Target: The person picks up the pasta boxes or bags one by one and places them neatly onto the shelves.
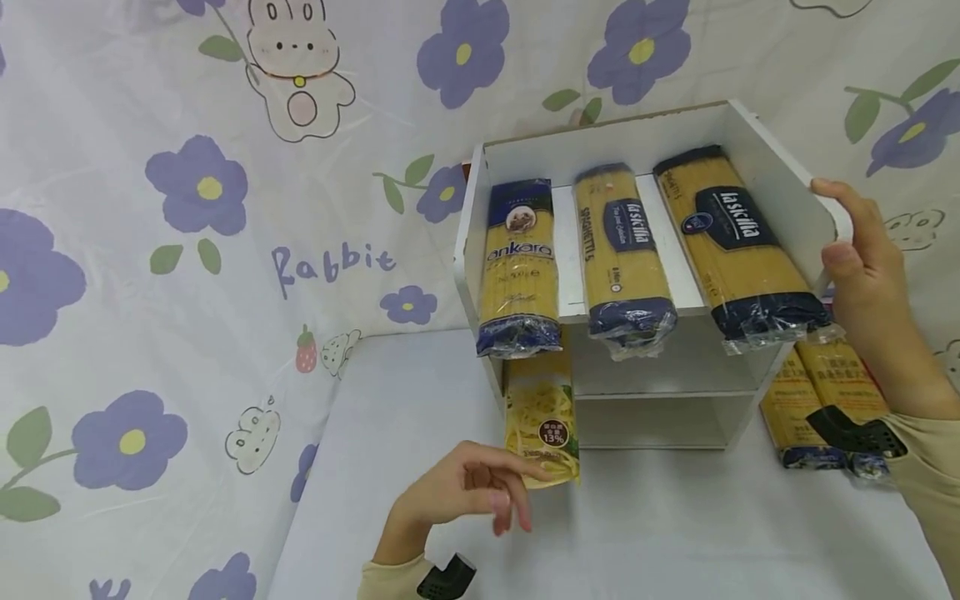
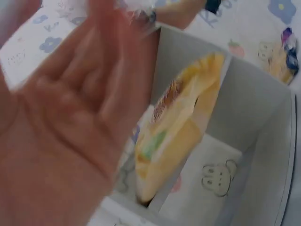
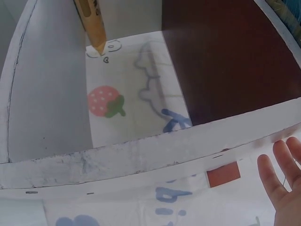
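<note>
My right hand (image 1: 873, 275) grips the front edge of the right side panel of a white shelf unit (image 1: 776, 175), thumb in front and fingers at the outer side. Low at the left, my left hand (image 1: 468, 483) has its index finger at the bottom end of a yellow noodle bag (image 1: 542, 408), the other fingers loosely bent. This bag sticks out of the middle compartment at its left side. In the left wrist view the left palm (image 2: 70, 127) is blurred beside the bag (image 2: 174, 146). On top lie an Ankara pasta pack (image 1: 519, 267) and two La Sicilia spaghetti packs (image 1: 622, 242).
Yellow packs (image 1: 813, 408) with dark blue ends lie on the white table surface (image 1: 652, 517) right of the shelf, partly behind my right arm. A white cloth (image 1: 315, 192) with purple flowers and rabbits hangs behind. The lowest shelf board (image 1: 652, 421) sits under the middle compartment.
</note>
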A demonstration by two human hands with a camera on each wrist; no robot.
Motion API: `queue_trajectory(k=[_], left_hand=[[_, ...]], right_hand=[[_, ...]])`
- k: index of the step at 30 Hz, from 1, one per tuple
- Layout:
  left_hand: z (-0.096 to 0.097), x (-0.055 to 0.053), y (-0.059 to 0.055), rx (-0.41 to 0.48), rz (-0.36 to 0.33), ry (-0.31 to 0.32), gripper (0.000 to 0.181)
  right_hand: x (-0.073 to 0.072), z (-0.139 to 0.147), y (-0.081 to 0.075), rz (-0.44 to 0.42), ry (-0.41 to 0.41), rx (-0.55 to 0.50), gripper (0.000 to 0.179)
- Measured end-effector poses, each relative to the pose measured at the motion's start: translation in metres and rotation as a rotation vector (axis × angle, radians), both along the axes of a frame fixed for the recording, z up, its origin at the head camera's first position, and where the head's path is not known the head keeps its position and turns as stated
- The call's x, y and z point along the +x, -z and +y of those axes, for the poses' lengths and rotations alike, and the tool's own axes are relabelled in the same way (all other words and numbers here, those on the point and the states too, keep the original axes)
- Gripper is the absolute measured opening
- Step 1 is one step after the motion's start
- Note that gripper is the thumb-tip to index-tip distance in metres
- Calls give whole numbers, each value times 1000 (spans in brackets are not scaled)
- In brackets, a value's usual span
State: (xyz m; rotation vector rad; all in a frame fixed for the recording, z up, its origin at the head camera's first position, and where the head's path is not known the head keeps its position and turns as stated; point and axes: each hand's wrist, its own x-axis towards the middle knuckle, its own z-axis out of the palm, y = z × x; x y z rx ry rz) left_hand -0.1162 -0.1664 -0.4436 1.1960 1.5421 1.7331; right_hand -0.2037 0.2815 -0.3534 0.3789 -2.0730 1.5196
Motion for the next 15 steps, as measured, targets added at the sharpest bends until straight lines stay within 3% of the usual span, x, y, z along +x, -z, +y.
queue_trajectory(k=[2, 4, 7, 15], left_hand=[[5, 2, -2, -70, -43, 166, 65], [9, 3, -2, -153, -56, 232, 71], [14, 4, 2, -220, -68, 238, 76], [16, -1, 9, -237, -6, 219, 82]], right_hand=[[0, 0, 0, -4, -2, -5, 60], [0, 0, 0, 0, -12, -10, 60], [0, 0, 0, 7, -26, -13, 59], [1, 0, 0, 19, -25, -17, 61]])
